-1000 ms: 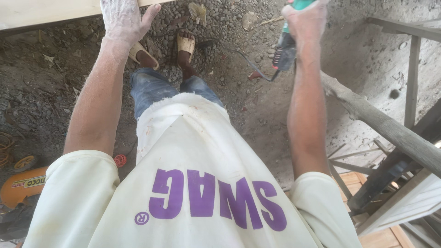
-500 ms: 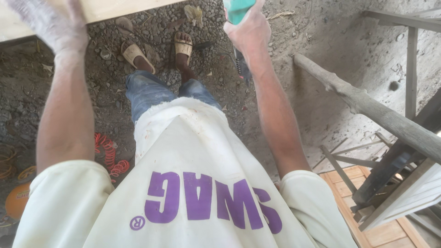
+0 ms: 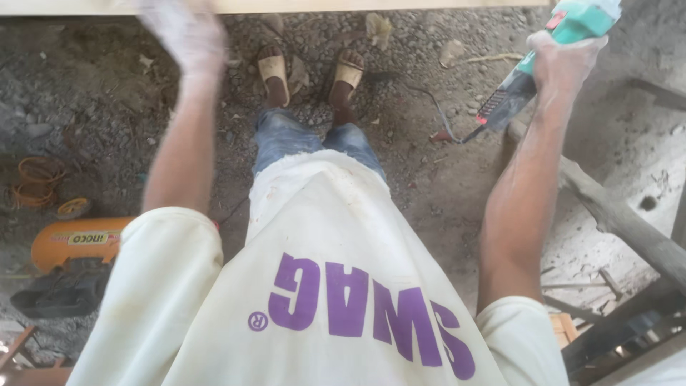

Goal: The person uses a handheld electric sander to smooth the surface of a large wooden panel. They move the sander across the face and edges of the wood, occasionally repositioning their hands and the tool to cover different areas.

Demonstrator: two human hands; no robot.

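right hand [image 3: 564,61]: fingers wrapped round green power tool [image 3: 550,57], raised clear of pale board [image 3: 357,6] | left hand [image 3: 187,36]: blurred, grip unclear, at board edge | tool not on wood

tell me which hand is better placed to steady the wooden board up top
Left, most likely. The left hand is raised, empty and blurred just under the pale wooden board. The right hand is full, gripping the green power tool.

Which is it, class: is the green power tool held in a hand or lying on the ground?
Held: the right hand grips the green power tool above the ground.
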